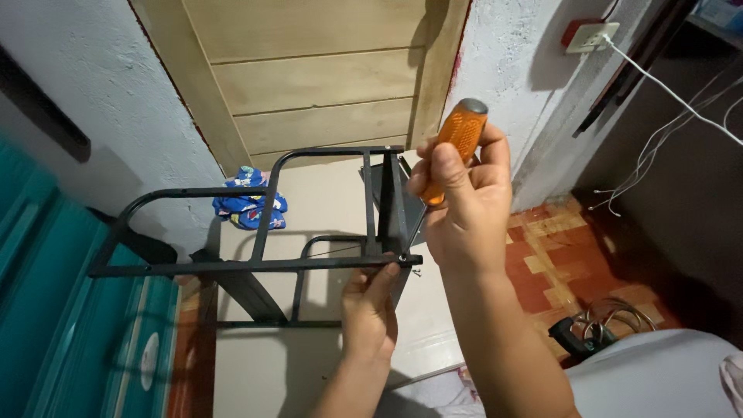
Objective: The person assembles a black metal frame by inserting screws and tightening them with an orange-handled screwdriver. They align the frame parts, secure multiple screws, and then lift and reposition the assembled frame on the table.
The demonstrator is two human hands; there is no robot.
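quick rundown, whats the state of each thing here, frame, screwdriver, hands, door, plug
black metal frame: tipped on its side, held up off the floor
orange-handled screwdriver: upright, tip down at the frame's corner joint
right hand: closed around the screwdriver handle
left hand: fingers pinching the frame bar near the corner
wooden door: shut
wall socket: white cable plugged in
blue cloth: crumpled on the floor

Only 1 view, from a camera on the person's head, looking steeply down and forward past both forearms. It sits close: the right hand [464, 205] and left hand [370, 313] fill the middle, with a door [309, 77] beyond them and floor [549, 263] to the right.
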